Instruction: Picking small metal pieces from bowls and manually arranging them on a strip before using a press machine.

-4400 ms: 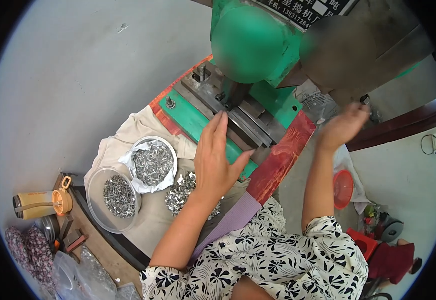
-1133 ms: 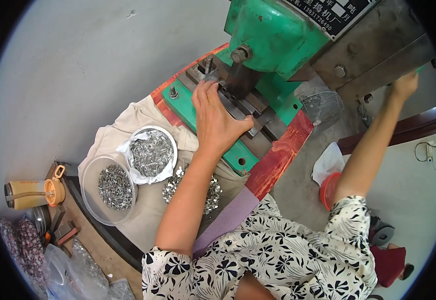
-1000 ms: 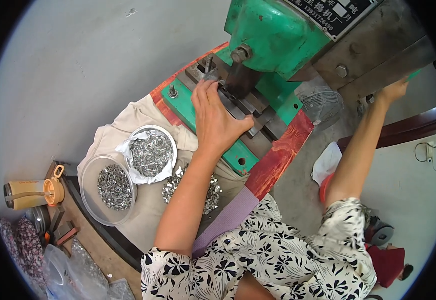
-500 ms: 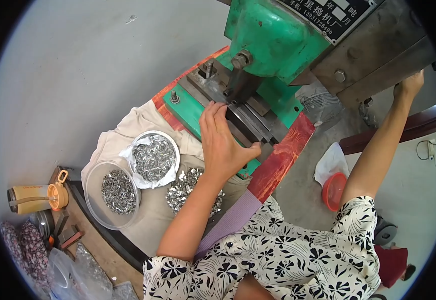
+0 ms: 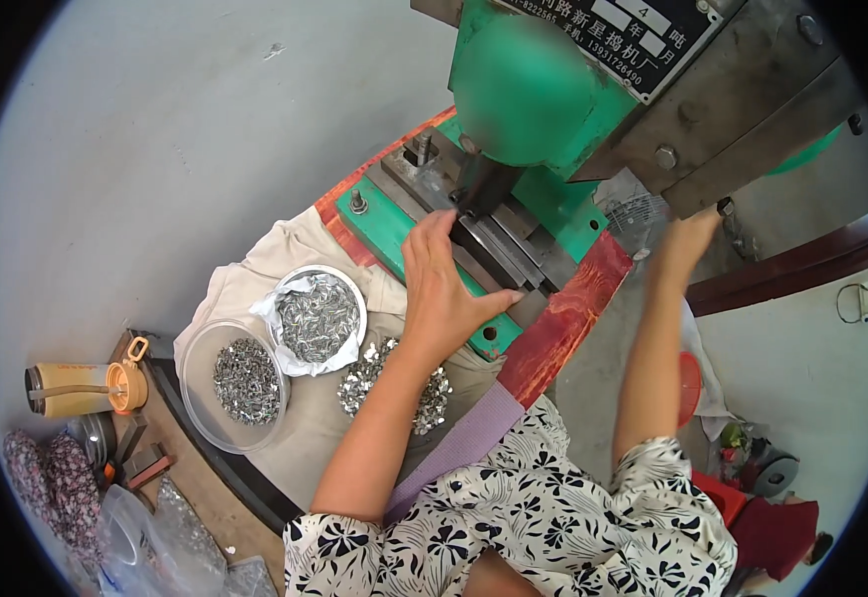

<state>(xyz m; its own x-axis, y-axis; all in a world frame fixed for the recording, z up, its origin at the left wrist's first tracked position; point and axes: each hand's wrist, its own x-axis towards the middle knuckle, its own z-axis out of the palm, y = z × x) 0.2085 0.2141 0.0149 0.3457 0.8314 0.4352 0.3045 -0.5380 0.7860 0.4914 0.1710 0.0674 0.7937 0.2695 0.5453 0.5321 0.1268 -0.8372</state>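
My left hand (image 5: 442, 291) lies on the grey die block (image 5: 499, 247) of a green punch press (image 5: 543, 104). Its fingertips reach to the foot of the dark punch (image 5: 476, 187) and its thumb is spread to the right. Whether a small piece sits under the fingers is hidden. My right hand (image 5: 688, 239) is raised at the press's right side, closed around a lever with a black knob (image 5: 725, 207). A loose heap of small shiny metal pieces (image 5: 379, 376) lies on the cloth under my left forearm.
A plastic-lined bowl of metal pieces (image 5: 317, 316) and a clear bowl of darker pieces (image 5: 243, 383) stand on the beige cloth (image 5: 285, 244) at left. A red plank (image 5: 565, 316) edges the press bed. A bottle with an orange cap (image 5: 81, 388) lies far left.
My left hand drew back from the die half a second ago and now reaches to the punch again. My right hand on the lever has come down and inward.
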